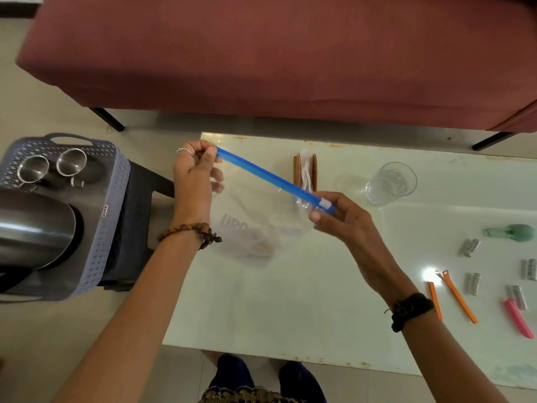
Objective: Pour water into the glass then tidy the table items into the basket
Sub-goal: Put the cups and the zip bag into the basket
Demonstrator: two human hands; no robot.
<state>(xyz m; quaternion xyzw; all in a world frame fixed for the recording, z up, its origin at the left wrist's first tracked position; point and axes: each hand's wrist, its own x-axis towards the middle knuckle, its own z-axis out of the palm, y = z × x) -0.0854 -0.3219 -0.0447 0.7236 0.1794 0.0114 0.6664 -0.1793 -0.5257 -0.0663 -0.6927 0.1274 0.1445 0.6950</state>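
White table (290,301): 1 glass (390,183), 2 hands pinching 1 zip bag (255,225).

Basket (116,181) on the stool at my left, cups (71,162) inside, glass (390,183) on table (290,301), batteries (470,247) far right

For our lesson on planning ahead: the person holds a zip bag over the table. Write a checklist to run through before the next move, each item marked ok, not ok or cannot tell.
1. Both ends of the blue zip strip gripped: ok; left hand pinches one end, right hand the slider end.
2. Zip bag sealed: cannot tell.
3. Glass upright and apart from the bag: ok.
4. Water in the glass: cannot tell.
5. Room left in the basket: ok; steel cups and kettle leave space.
6. Table items put away: not ok; batteries and orange clips lie on the table.
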